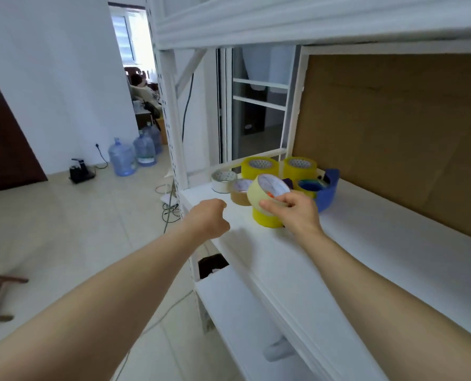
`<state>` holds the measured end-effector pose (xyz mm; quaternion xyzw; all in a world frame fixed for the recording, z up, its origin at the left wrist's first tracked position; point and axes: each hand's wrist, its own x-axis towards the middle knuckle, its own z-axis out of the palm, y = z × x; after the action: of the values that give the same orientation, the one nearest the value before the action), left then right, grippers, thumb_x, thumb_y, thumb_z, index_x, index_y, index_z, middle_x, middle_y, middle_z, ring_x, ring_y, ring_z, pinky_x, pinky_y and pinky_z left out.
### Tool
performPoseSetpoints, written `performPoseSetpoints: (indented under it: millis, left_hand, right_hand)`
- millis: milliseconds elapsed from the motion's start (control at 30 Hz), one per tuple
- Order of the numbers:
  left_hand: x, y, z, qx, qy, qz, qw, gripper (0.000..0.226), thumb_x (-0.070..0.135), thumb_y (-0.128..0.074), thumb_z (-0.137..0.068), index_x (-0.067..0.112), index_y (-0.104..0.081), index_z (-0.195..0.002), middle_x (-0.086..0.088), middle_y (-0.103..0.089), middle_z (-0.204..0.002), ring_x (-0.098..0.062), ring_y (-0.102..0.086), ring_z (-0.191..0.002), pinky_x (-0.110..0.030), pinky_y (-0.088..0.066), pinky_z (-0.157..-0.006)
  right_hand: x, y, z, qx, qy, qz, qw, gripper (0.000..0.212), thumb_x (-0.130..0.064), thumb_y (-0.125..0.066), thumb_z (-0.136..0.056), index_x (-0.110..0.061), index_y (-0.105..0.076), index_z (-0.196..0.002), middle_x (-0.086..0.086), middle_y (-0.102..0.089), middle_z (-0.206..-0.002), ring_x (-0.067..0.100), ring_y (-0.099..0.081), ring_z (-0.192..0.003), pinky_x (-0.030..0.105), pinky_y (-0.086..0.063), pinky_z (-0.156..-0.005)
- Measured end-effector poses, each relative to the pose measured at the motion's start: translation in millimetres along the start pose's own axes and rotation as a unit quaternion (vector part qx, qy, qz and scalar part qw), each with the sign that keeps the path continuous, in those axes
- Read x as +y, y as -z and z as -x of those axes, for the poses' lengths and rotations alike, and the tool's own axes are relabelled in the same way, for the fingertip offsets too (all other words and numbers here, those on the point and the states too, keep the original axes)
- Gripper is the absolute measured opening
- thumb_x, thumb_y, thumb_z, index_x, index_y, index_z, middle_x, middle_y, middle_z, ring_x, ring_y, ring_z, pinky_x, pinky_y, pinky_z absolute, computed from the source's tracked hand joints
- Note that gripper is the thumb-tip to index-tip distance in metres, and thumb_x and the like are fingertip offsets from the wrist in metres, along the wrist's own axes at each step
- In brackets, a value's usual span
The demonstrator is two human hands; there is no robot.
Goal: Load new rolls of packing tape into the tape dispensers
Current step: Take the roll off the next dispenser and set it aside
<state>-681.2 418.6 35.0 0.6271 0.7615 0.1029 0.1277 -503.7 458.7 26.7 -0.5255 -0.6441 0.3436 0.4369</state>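
Note:
My right hand (297, 211) grips a pale yellow roll of packing tape (264, 189), tilted above a bright yellow roll (266, 220) that lies on the white shelf (366, 243). My left hand (209, 215) hovers at the shelf's left edge, fingers curled with nothing in them. Behind stand a brown roll (238, 192), a white roll (223, 180) and two tall yellow rolls (259, 167). A blue tape dispenser (326, 188) sits at the right of the group, partly hidden by my right hand and the rolls.
A brown cardboard sheet (393, 138) backs the shelf. A white upright post (171, 111) frames the shelf's left end. A lower shelf (242, 320) juts out below. Water jugs (121, 158) and cables lie on the tiled floor at left.

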Motion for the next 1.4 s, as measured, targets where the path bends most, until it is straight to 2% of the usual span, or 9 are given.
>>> performPoseSetpoints:
  millis: [167, 233, 333, 533, 700, 867, 1100, 1300, 1400]
  left_hand:
    - [-32, 7, -51, 0.002, 0.014, -0.003, 1.000, 0.058, 0.016, -0.052, -0.088, 0.017, -0.036, -0.143, -0.001, -0.045, -0.143, -0.020, -0.043, -0.130, -0.032, -0.040, -0.102]
    - [-44, 9, -68, -0.002, 0.019, -0.006, 1.000, 0.057, 0.013, -0.050, -0.088, 0.017, -0.036, -0.143, -0.002, -0.046, -0.143, -0.020, -0.043, -0.130, -0.032, -0.040, -0.103]
    - [-59, 14, -95, -0.005, 0.009, -0.008, 1.000, 0.057, 0.010, -0.048, -0.088, 0.017, -0.036, -0.143, -0.002, -0.046, -0.142, -0.021, -0.044, -0.129, -0.031, -0.040, -0.101]
    - [-86, 21, -142, -0.027, -0.048, -0.024, 0.998, 0.053, 0.006, -0.044, -0.089, 0.013, -0.039, -0.141, -0.005, -0.050, -0.138, -0.023, -0.047, -0.126, -0.034, -0.042, -0.101]
    - [-114, 32, -172, -0.038, -0.121, -0.026, 0.992, 0.030, 0.013, -0.046, -0.088, 0.011, -0.060, -0.114, -0.008, -0.064, -0.114, -0.028, -0.059, -0.105, -0.036, -0.049, -0.088]
    - [-131, 33, -190, -0.078, -0.147, -0.004, 0.986, 0.048, 0.010, -0.045, -0.090, 0.010, -0.043, -0.138, -0.008, -0.053, -0.134, -0.025, -0.049, -0.124, -0.034, -0.041, -0.101]
    - [-127, 34, -206, -0.072, -0.224, -0.008, 0.972, 0.036, 0.012, -0.049, -0.090, 0.005, -0.052, -0.124, -0.013, -0.059, -0.126, -0.028, -0.054, -0.117, -0.035, -0.045, -0.096]
    - [-105, 43, -222, -0.043, -0.258, -0.015, 0.965, 0.034, 0.014, -0.050, -0.088, 0.008, -0.054, -0.121, -0.013, -0.059, -0.122, -0.031, -0.054, -0.113, -0.033, -0.044, -0.083]
    - [-96, 45, -234, -0.031, -0.267, -0.003, 0.963, 0.012, 0.016, -0.055, -0.084, 0.015, -0.056, -0.096, -0.012, -0.063, -0.108, -0.032, -0.059, -0.102, -0.032, -0.045, -0.072]
  right_hand:
    - [7, -41, -53, -0.006, 0.003, 0.047, 0.999, 0.036, -0.036, -0.079, -0.069, -0.017, -0.056, -0.048, 0.005, -0.055, -0.073, 0.017, -0.052, -0.075, 0.027, -0.037, -0.066]
    - [5, -54, -62, -0.009, 0.009, 0.098, 0.995, 0.036, -0.038, -0.078, -0.068, -0.027, -0.051, -0.046, 0.000, -0.051, -0.086, 0.013, -0.049, -0.080, 0.024, -0.034, -0.067]
    - [1, -72, -73, -0.045, 0.019, 0.154, 0.987, 0.021, -0.040, -0.075, -0.072, -0.020, -0.069, -0.068, -0.008, -0.050, -0.111, 0.008, -0.050, -0.092, 0.020, -0.035, -0.064]
    - [1, -121, -83, -0.064, 0.090, 0.258, 0.960, 0.025, -0.035, -0.074, -0.073, -0.016, -0.074, -0.088, -0.001, -0.050, -0.132, 0.023, -0.037, -0.127, 0.028, -0.035, -0.099]
    - [-15, -165, -81, -0.061, 0.085, 0.328, 0.939, 0.031, -0.042, -0.067, -0.080, -0.017, -0.073, -0.096, 0.002, -0.046, -0.134, 0.023, -0.038, -0.125, 0.028, -0.034, -0.096]
    - [-13, -191, -83, -0.054, 0.003, 0.398, 0.916, 0.035, -0.046, -0.060, -0.083, -0.017, -0.069, -0.100, 0.001, -0.030, -0.146, 0.020, -0.037, -0.129, 0.027, -0.040, -0.088]
    - [-19, -197, -91, 0.009, -0.048, 0.413, 0.909, 0.054, -0.052, -0.053, -0.086, -0.022, -0.048, -0.130, 0.002, -0.039, -0.137, 0.023, -0.046, -0.122, 0.036, -0.046, -0.085]
    - [-23, -152, -124, 0.068, -0.062, 0.366, 0.926, 0.026, -0.025, -0.046, -0.094, -0.015, -0.061, -0.113, 0.009, -0.058, -0.120, 0.027, -0.054, -0.111, 0.035, -0.044, -0.086]
    - [-17, -125, -151, 0.091, -0.083, 0.332, 0.935, 0.026, -0.019, -0.046, -0.095, -0.014, -0.061, -0.115, 0.008, -0.063, -0.120, 0.029, -0.056, -0.113, 0.036, -0.046, -0.090]
